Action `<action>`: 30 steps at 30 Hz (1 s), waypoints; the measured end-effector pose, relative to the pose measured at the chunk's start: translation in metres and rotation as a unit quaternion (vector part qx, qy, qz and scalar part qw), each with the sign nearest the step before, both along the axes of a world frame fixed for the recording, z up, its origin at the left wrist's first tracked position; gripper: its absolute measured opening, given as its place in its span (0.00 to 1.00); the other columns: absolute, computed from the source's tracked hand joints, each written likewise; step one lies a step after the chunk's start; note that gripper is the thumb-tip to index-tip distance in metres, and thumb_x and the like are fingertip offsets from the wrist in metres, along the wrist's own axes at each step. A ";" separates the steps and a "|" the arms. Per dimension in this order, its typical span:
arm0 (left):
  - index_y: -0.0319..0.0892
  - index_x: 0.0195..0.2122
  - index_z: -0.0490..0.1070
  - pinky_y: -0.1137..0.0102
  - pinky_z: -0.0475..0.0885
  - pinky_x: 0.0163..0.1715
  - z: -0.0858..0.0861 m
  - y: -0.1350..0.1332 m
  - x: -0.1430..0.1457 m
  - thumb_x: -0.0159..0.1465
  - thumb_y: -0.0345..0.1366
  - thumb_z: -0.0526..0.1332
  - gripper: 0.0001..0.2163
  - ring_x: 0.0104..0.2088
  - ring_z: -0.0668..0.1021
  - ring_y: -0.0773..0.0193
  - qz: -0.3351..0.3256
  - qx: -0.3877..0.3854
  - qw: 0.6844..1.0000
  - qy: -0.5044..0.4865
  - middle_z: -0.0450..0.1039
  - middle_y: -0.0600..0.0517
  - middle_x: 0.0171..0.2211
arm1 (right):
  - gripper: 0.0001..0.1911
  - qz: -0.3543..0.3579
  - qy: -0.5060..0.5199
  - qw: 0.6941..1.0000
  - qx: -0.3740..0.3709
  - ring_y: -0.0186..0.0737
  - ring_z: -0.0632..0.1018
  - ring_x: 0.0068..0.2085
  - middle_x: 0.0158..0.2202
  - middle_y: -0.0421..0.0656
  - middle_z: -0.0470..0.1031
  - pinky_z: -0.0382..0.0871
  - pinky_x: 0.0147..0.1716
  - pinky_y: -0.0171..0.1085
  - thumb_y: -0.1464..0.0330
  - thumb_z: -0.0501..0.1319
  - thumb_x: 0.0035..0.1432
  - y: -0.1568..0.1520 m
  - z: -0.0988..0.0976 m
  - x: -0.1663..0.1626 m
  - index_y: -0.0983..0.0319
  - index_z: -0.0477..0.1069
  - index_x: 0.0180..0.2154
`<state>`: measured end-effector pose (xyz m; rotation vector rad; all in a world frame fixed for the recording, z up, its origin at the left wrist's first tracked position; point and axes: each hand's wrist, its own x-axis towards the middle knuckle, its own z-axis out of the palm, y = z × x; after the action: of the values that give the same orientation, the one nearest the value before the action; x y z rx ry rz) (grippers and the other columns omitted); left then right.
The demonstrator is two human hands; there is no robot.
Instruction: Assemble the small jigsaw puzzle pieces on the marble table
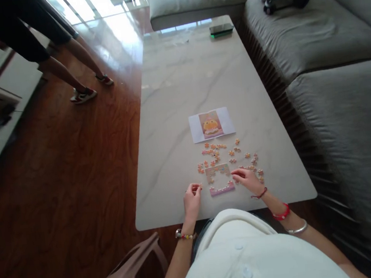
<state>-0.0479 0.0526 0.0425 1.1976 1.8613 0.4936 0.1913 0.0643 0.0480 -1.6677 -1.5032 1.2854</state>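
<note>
A partly joined jigsaw (220, 179) lies near the front edge of the marble table (180, 86), with several loose pieces (226, 152) scattered behind it. A printed reference picture (211, 124) of a yellow figure lies further back. My left hand (192, 197) rests left of the jigsaw, fingers pinched on a small puzzle piece. My right hand (247, 179) is at the jigsaw's right edge, fingers curled and pinched on a piece there.
A dark phone (221, 29) lies at the table's far end. Grey sofa sections (331, 79) run along the right and back. A brown plastic chair (126, 273) stands at my left. Another person's legs (76, 75) stand on the wooden floor at the left.
</note>
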 end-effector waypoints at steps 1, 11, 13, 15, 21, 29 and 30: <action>0.42 0.29 0.66 0.72 0.64 0.27 -0.002 0.000 -0.002 0.54 0.41 0.54 0.08 0.24 0.72 0.68 -0.010 0.010 0.999 0.031 0.71 0.52 0.26 | 0.12 -0.013 -0.037 0.999 0.022 0.35 0.73 0.28 0.29 0.43 0.74 0.67 0.28 0.35 0.64 0.53 0.50 0.000 -0.002 0.011 0.63 0.71 0.32; 0.43 0.31 0.64 0.73 0.61 0.25 0.004 0.015 0.004 0.58 0.42 0.49 0.10 0.27 0.72 0.65 -0.096 -0.009 0.968 0.233 0.70 0.51 0.27 | 0.10 -0.045 -0.258 0.959 0.112 0.35 0.72 0.29 0.31 0.44 0.72 0.65 0.33 0.35 0.69 0.52 0.52 -0.010 0.001 0.094 0.64 0.69 0.32; 0.43 0.32 0.64 0.73 0.60 0.24 0.003 0.016 0.003 0.58 0.42 0.50 0.10 0.27 0.72 0.65 -0.101 -0.021 0.967 0.234 0.70 0.51 0.27 | 0.09 0.001 -0.244 0.964 0.110 0.35 0.72 0.31 0.31 0.43 0.72 0.64 0.34 0.34 0.70 0.52 0.52 -0.013 0.002 0.082 0.63 0.69 0.32; 0.43 0.32 0.64 0.73 0.60 0.24 0.004 0.018 0.003 0.58 0.42 0.50 0.09 0.27 0.71 0.65 -0.108 -0.012 0.966 0.234 0.70 0.51 0.26 | 0.08 0.047 -0.228 0.967 0.107 0.35 0.71 0.33 0.31 0.43 0.71 0.64 0.35 0.34 0.70 0.52 0.52 -0.015 0.003 0.064 0.62 0.68 0.34; 0.43 0.31 0.64 0.73 0.61 0.27 0.018 0.029 0.017 0.59 0.38 0.49 0.08 0.27 0.71 0.66 -0.113 0.068 0.969 0.210 0.69 0.51 0.27 | 0.07 0.109 -0.284 0.951 0.050 0.35 0.70 0.35 0.36 0.43 0.67 0.63 0.35 0.33 0.72 0.58 0.48 -0.021 -0.005 0.024 0.61 0.66 0.33; 0.42 0.30 0.65 0.73 0.63 0.29 0.027 0.032 0.026 0.58 0.35 0.50 0.06 0.27 0.71 0.68 -0.161 0.097 0.973 0.134 0.69 0.52 0.29 | 0.08 0.110 -0.317 0.942 0.026 0.35 0.69 0.36 0.38 0.44 0.65 0.62 0.34 0.33 0.71 0.57 0.49 -0.016 -0.002 0.016 0.61 0.65 0.35; 0.41 0.30 0.65 0.73 0.63 0.29 0.026 0.029 0.024 0.57 0.34 0.51 0.06 0.27 0.71 0.68 -0.161 0.094 0.973 0.135 0.69 0.51 0.29 | 0.08 0.119 -0.316 0.941 0.033 0.35 0.69 0.36 0.39 0.44 0.65 0.62 0.34 0.33 0.71 0.56 0.50 -0.014 0.000 0.014 0.60 0.65 0.36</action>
<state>-0.0237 0.0818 0.0680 1.7317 1.8200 0.3436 0.2050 0.0501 0.0477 -2.0124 -2.1446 0.8174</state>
